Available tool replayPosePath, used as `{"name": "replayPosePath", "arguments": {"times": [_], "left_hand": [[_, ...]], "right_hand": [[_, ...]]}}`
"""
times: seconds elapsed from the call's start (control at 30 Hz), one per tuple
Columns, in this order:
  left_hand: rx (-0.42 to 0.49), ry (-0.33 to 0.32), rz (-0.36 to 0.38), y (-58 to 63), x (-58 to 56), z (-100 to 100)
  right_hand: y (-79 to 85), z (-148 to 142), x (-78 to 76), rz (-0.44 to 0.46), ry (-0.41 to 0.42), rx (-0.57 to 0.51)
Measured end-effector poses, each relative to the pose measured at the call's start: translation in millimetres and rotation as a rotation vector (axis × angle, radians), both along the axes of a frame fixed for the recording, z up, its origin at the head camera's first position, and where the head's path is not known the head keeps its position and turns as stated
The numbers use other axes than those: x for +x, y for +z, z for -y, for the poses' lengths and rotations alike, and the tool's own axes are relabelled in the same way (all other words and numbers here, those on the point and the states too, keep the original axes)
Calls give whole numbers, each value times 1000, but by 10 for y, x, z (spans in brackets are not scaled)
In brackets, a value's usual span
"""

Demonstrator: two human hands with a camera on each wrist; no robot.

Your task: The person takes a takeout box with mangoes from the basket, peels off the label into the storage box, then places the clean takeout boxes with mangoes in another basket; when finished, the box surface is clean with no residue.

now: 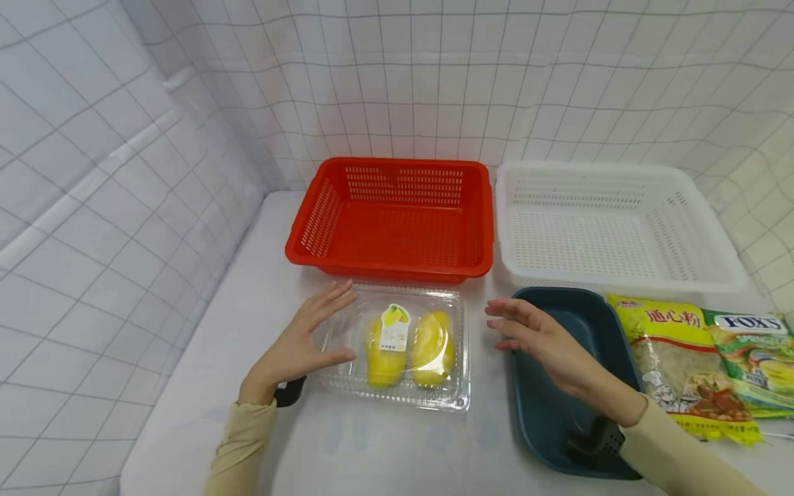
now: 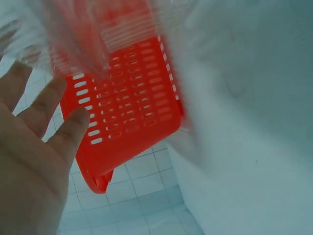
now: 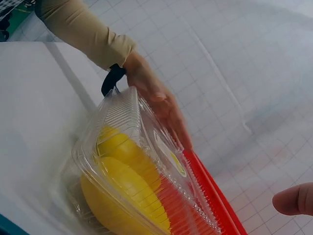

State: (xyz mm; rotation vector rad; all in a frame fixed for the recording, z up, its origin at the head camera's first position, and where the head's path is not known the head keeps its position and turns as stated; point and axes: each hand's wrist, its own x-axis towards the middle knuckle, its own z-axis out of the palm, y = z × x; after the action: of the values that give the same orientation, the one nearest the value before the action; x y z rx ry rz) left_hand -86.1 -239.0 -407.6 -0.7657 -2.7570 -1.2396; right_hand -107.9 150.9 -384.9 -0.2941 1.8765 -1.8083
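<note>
A clear plastic clamshell box lies closed on the white table. Inside are two yellow mangoes, and a label with a fruit picture is stuck on the lid. At the box's left side is my left hand, its fingers spread and thumb apart; whether it touches the plastic I cannot tell. My right hand hovers over the dark blue tray, to the right of the box and apart from it, fingers loosely bent. Only a fingertip of that hand shows in the right wrist view.
Behind the box stands a red perforated basket, with a white basket to its right. A yellow pasta bag and a green FOX'S bag lie right of the blue tray. Grid-patterned sheeting surrounds the table.
</note>
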Motion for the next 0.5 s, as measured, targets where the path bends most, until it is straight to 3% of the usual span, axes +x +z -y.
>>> {"name": "replayPosePath", "arguments": {"times": [0.23, 0.5], "left_hand": [[-77, 23, 59, -119, 49, -99], [0, 47, 117, -165, 68, -147]], "right_hand": [[34, 46, -79, -77, -30, 43], [66, 240, -157, -257, -11, 155]]}}
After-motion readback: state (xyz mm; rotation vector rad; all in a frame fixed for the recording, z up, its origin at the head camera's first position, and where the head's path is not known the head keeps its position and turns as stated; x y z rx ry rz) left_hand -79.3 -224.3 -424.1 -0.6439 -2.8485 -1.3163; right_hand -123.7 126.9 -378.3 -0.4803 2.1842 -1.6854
